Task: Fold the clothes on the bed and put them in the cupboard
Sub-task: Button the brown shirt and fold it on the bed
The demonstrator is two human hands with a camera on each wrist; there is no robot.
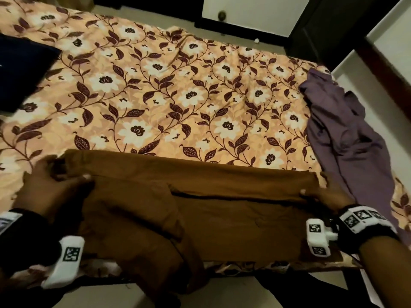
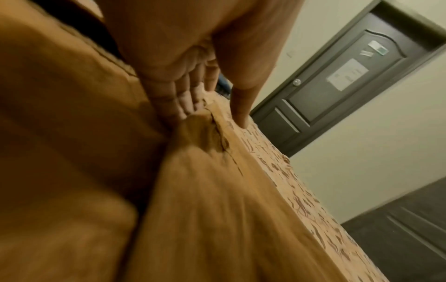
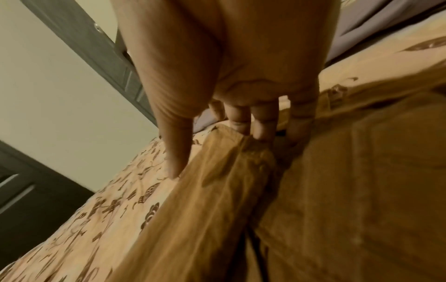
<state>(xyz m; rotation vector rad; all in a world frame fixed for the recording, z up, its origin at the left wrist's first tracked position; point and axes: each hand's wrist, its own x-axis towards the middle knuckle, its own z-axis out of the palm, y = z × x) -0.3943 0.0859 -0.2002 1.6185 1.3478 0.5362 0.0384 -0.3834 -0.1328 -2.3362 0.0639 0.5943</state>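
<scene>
Head view first: brown trousers lie along the near edge of the bed, long axis running left to right, square across the person's body. Left hand has the left end, right hand has the right end, one hand on each end.

Left wrist view: fingers are curled under a bunched edge of the cloth, thumb pressing on top, a firm pinch. Right wrist view shows the mirror of it: fingers tucked into the fold, thumb down beside the hem, gripping.

So here is what the next move turns on, as I read it: the far long edge lies away from the body, both grips sit at its two ends, and the cloth between them looks fairly taut. Either the ends come together or that far edge comes toward the body.

Part of the trousers hangs off the near side of the mattress, lower left.

Off to the right, a purple garment lies crumpled and unfolded, nearer the right hand, so there is more to do. A dark folded item sits far left.
</scene>
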